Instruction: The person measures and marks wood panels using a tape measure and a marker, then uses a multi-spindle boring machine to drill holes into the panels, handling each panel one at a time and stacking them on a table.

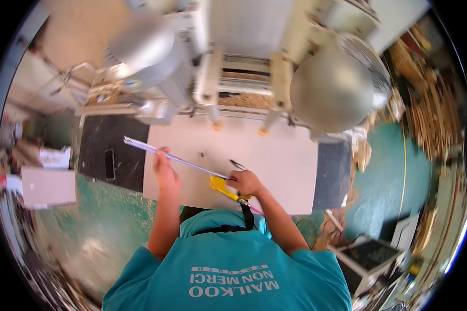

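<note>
Out over a large pale board, I hold a long thin silvery-lilac strip slantwise. Its wider end points to the far left, and its kind I cannot make out. My left hand is closed around it near that wider end. At the narrow end, my right hand pinches it beside a dark tip. A thin black loop sticks up beyond the right fingers. Just below that hand lies a yellow piece with a rounded end, next to a black strap at my waist.
A large machine with two rounded silver housings stands beyond the board, with wood shavings in its middle. A dark phone lies on the black surface at left. Stacked wood strips stand far right.
</note>
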### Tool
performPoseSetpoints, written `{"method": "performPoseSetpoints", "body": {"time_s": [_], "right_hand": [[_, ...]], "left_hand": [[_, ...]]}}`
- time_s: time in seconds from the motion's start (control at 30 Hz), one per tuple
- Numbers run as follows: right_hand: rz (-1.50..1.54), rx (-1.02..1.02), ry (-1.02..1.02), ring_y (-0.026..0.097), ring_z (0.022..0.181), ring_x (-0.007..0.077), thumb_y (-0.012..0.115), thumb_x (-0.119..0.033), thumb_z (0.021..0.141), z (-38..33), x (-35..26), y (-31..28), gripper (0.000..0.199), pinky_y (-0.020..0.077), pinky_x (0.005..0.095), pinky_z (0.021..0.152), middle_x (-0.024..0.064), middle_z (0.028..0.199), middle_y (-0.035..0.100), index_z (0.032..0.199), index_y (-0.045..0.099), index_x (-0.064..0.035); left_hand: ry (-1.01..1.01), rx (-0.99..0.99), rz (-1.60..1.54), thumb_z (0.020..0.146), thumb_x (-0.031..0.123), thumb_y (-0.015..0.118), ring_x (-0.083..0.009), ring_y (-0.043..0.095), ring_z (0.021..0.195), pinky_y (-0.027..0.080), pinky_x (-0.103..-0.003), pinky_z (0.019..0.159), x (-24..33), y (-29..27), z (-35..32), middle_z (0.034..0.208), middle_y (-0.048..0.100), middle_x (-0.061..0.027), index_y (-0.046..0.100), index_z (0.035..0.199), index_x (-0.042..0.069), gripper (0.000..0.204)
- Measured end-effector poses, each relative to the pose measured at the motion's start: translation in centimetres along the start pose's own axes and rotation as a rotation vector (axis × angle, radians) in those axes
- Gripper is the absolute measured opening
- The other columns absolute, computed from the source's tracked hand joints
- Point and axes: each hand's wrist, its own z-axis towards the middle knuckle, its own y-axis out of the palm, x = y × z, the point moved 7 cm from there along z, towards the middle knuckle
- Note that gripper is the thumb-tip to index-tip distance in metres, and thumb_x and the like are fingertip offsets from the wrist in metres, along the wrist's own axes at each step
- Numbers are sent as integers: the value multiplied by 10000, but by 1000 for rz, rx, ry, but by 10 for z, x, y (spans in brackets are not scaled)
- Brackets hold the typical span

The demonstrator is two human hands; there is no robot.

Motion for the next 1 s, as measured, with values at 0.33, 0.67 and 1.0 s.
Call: {"method": "performPoseSetpoints", "body": {"time_s": [0.33, 0.67, 1.0], "right_hand": [[-401, -51, 398, 657, 873, 367, 472, -485, 961, 33, 54, -56, 398, 506, 488, 776, 124, 862, 700, 911, 657, -137], [-636, 86, 640, 659, 979, 419, 388, -486, 985, 149, 32, -55, 435, 506, 526, 872, 197, 1025, 700, 1093, 655, -160], [-580, 163, 802, 627, 1112, 373, 336, -497, 995, 156, 46, -75, 512, 493, 493, 940, 171, 1181, 668, 1146, 678, -147]], "left_hand": [[254, 501, -73, 928, 139, 560, -207, 515, 1096, 439, -333, 959, 79, 8, 119, 1261, 530, -137, 511, 1291, 7, 389], [598, 582, 280, 943, 177, 474, -159, 542, 713, 451, -300, 661, 95, 52, 165, 791, 618, -80, 601, 785, -13, 278], [1070, 588, 642, 823, 23, 643, -379, 626, 703, 486, -419, 593, 124, 33, 188, 822, 640, -199, 575, 947, -5, 144]]}}
